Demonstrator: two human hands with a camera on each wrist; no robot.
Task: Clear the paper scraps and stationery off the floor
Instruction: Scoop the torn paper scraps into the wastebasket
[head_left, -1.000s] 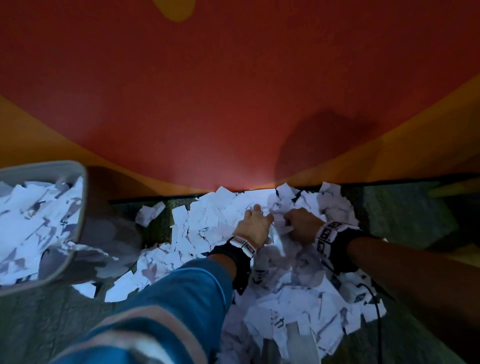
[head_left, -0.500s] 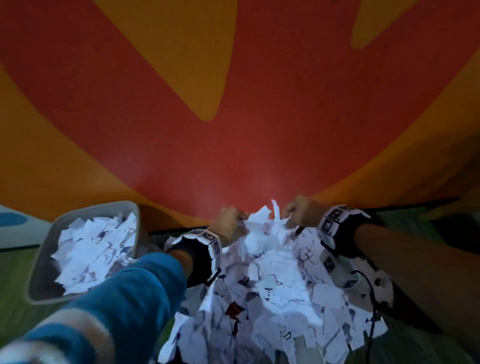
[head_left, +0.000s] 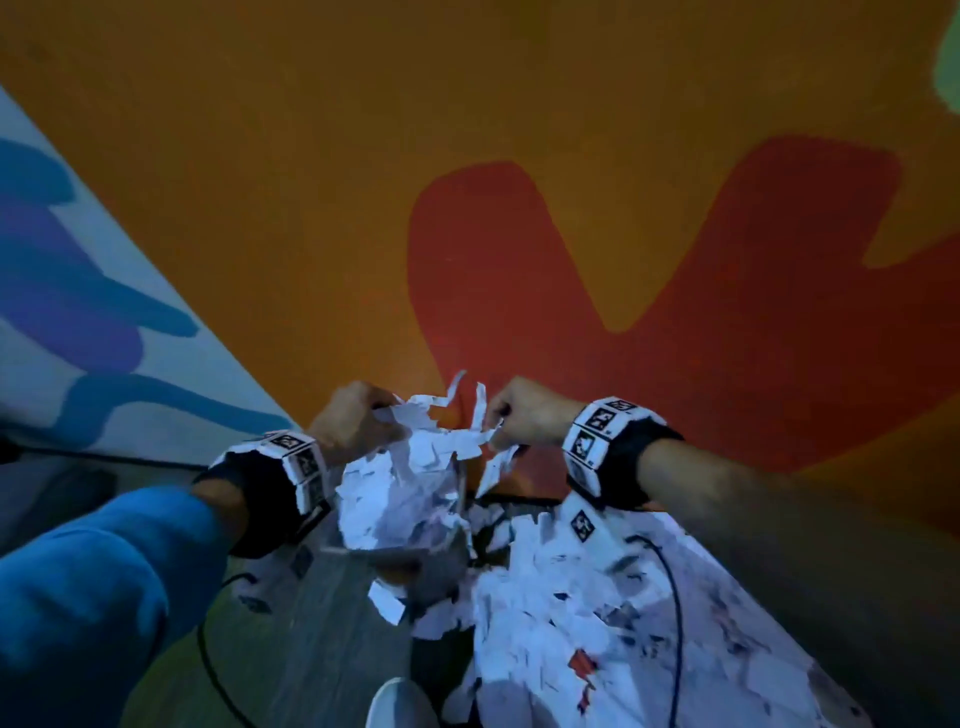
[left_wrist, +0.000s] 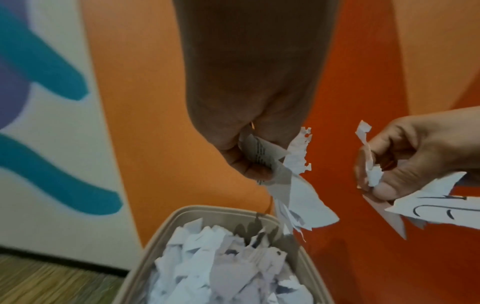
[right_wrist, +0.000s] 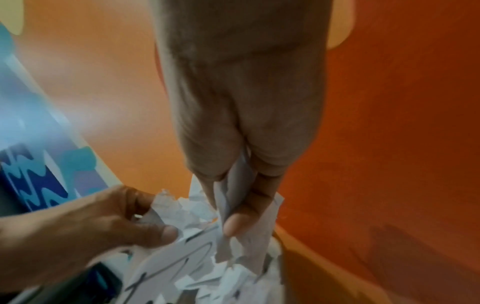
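Both hands are raised side by side, each gripping a bunch of torn white paper scraps (head_left: 436, 431). My left hand (head_left: 376, 415) pinches its bunch (left_wrist: 293, 185) just above the beige bin (left_wrist: 179, 214), which is heaped with scraps (left_wrist: 221, 267). My right hand (head_left: 496, 421) holds long strips (right_wrist: 244, 226) between thumb and fingers, close to the right of the left hand (right_wrist: 145, 222). A large pile of scraps (head_left: 597, 623) still lies on the floor below my right forearm.
An orange and red painted wall (head_left: 571, 234) rises right behind the bin (head_left: 457, 551). A black cable (head_left: 675, 597) runs over the floor pile. The tip of a white shoe (head_left: 400, 701) shows at the bottom edge. Grey-green floor (head_left: 311, 623) lies to the left.
Both hands closed on scraps in the floor pile, lifted them and swung left; they now hang over the bin.
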